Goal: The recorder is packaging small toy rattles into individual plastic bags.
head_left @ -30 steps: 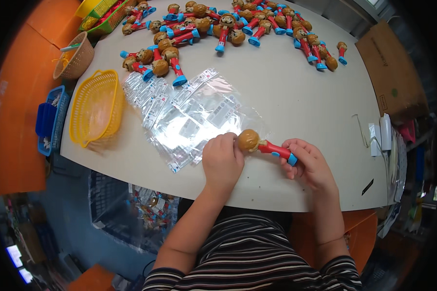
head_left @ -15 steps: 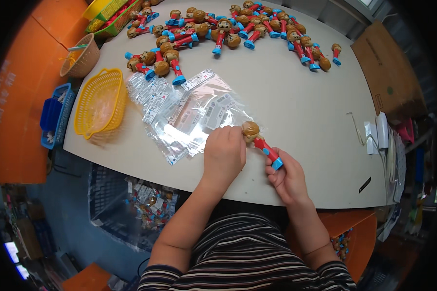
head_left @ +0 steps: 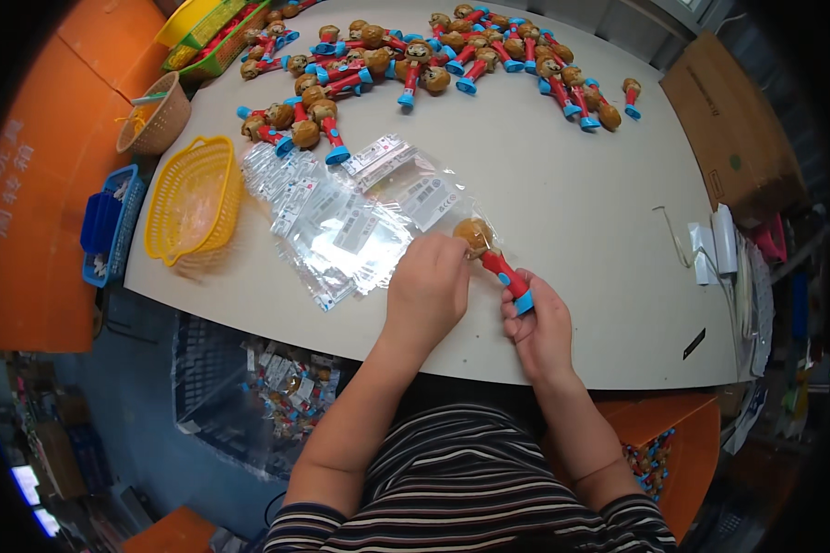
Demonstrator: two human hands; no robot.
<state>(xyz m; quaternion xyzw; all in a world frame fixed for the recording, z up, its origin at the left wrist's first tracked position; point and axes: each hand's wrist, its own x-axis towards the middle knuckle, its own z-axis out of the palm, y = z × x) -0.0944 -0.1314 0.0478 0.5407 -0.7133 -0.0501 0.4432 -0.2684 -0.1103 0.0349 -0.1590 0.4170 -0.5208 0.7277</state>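
Observation:
My right hand (head_left: 544,327) is closed round the blue base of a toy figure (head_left: 496,264) with a red body and a round brown head. The toy slants up and left, its head beside my left fingers. My left hand (head_left: 426,288) is pinched at the toy's head, on the edge of a clear plastic bag (head_left: 490,224) that appears to lie over the head; the fingertips are partly hidden. Just beyond my left hand lies a spread stack of clear printed bags (head_left: 337,226). Many like toys (head_left: 415,53) lie heaped at the table's far side.
At the left stand a yellow basket (head_left: 154,214), a tan basket (head_left: 174,114) and a blue basket (head_left: 135,207). A cardboard box (head_left: 730,129) stands at the right edge. Below the table are a blue crate (head_left: 194,373) of bagged toys and an orange bin (head_left: 692,452) of toys.
The toy has turned slightly more upright, and its head sits a little farther into the clear bag. My right hand has moved slightly up; the left has barely moved.

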